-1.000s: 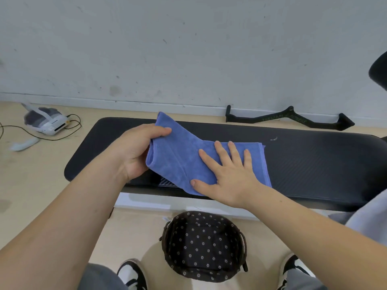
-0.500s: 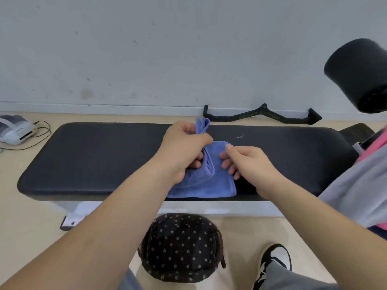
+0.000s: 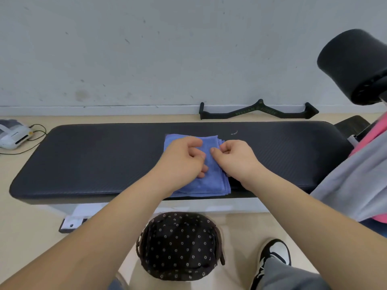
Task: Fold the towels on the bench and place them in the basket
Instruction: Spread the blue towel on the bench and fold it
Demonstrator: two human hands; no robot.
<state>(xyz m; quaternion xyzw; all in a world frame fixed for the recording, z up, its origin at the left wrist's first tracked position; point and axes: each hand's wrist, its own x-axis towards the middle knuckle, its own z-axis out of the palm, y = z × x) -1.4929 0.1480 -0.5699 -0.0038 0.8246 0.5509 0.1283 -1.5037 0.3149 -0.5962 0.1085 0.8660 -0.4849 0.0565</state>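
- Towel (image 3: 211,183): blue, folded into a compact rectangle of several layers, lying flat on the black padded surface (image 3: 94,160) near its front edge, about midway along its length.
- Left hand (image 3: 182,158): resting on the left part of the towel, fingers curled under the palm and thumb bent toward the forefinger; whether it pinches cloth cannot be told.
- Right hand (image 3: 234,158): at the towel's right edge, fingers curled, thumb tip on the cloth; a firm grip cannot be confirmed.
- The 2 hands sit close together, just apart, over the middle of the towel.
- Basket (image 3: 180,245): dark fabric with a small flower print, standing on the floor in front of the surface, directly below the towel; its inside shows only the lining.
- Gray and pink cloth (image 3: 354,183): draped at the right end of the surface.
- Black handle bar (image 3: 257,111): on the floor against the wall, behind the surface.
- White device (image 3: 12,136): on the floor at far left, with a cable.
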